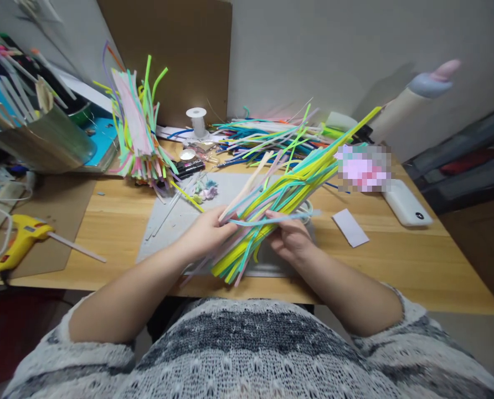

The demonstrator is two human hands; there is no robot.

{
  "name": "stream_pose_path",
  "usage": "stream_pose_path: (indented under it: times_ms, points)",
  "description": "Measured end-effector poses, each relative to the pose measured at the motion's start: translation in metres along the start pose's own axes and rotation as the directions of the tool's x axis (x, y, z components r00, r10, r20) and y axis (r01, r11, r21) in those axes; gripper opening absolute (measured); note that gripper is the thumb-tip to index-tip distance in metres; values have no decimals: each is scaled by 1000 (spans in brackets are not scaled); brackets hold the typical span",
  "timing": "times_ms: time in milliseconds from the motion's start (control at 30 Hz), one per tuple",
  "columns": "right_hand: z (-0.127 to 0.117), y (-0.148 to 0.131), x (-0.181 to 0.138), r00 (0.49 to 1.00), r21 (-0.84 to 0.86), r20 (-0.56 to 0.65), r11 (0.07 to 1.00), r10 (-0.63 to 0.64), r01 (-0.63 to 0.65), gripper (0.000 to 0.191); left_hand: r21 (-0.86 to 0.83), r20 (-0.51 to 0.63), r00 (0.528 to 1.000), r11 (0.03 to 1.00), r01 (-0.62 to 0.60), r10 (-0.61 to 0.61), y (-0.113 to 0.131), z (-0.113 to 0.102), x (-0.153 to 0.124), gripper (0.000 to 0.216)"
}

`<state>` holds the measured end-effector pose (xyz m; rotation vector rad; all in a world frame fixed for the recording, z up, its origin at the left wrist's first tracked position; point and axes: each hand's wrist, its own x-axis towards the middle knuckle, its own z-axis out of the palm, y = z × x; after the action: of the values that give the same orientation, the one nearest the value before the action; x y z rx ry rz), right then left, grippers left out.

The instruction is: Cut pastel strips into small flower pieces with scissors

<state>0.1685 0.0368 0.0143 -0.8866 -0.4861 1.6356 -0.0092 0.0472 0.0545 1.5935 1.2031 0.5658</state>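
A thick bundle of pipe cleaners [288,191], mostly yellow, teal and pale pink, slants over the desk in front of me. My left hand [214,227] is closed round the bundle's left side, with a few pale pipe cleaners rising from its fingers. On the right, my right hand [291,235] grips the same bundle from below. A light blue pipe cleaner [267,220] lies across the bundle between both hands. Some fingers are hidden behind the bundle. Under it lies a grey mat [230,185].
Another pipe cleaner bundle [139,122] stands at the back left. Loose pipe cleaners [263,136] lie along the wall beside a white spool [196,122]. A yellow glue gun [22,238] is at far left. A white card [350,228] and white power bank [407,204] lie on the right.
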Motion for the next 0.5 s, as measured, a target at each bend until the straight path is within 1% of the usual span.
stream_pose_path:
  times_ms: [33, 100, 167, 267, 333, 400, 467, 500]
  points:
    - [0, 0, 0, 1000, -6, 13, 1000, 0, 0, 40, 8, 0, 1000, 1000, 2, -2, -1, 2, 0, 11]
    - [1, 0, -1, 999, -15, 44, 1000, -6, 7, 40, -5, 43, 999, 1000, 11, -10, -1, 3, 0, 6]
    - [3, -1, -1, 997, -11, 69, 1000, -19, 20, 41, -70, 92, 996, 998, 10, -4, 0, 1, 0, 5]
    - [5, -5, -2, 998, 20, 67, 1000, 7, -8, 40, -185, 185, 983, 982, 41, -6, 1, -7, -2, 6]
    - [5, -9, 0, 999, 62, 30, 998, 24, -26, 38, -221, 279, 960, 970, 97, -33, 0, -15, -5, 11]
    - [4, -14, 3, 999, 114, -33, 993, 11, -7, 34, -252, 376, 925, 954, 163, -58, -4, -24, -10, 20]
    - [2, -19, 8, 996, 152, -87, 988, 6, 8, 28, -340, 465, 883, 908, 246, -65, -8, -35, -17, 23]
    - [0, -21, 11, 995, 166, -102, 986, 6, 11, 24, -404, 501, 863, 864, 299, -64, -11, -41, -21, 21]
